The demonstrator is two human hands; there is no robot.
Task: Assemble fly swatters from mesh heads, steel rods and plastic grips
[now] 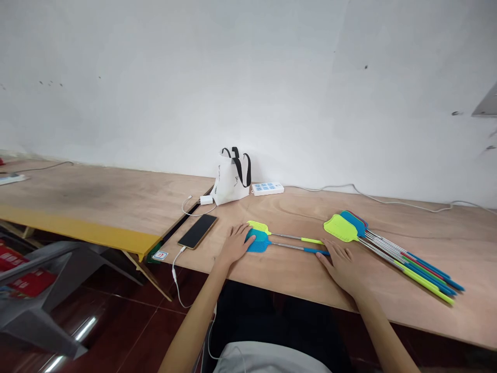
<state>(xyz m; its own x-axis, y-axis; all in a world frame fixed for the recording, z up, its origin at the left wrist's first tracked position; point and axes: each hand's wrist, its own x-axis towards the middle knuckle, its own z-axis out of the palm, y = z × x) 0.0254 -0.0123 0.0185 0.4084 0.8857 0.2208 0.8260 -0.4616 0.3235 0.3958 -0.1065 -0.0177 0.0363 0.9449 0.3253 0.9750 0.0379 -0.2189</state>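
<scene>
Two fly swatters lie side by side on the wooden table [295,274]: a blue one [261,242] nearer me and a yellow-green one [259,227] just behind it, heads to the left, thin metal shafts running right. My left hand [236,243] rests flat, fingers spread, touching the blue swatter's head. My right hand [338,264] lies flat on the table with its fingertips at the blue handle end [316,251]. Neither hand grips anything.
A pile of several swatters [388,248] lies at the right. A phone [198,231] on a charging cable, a white bag [232,177] and a power strip [267,188] stand toward the wall. A second table [77,202] adjoins on the left.
</scene>
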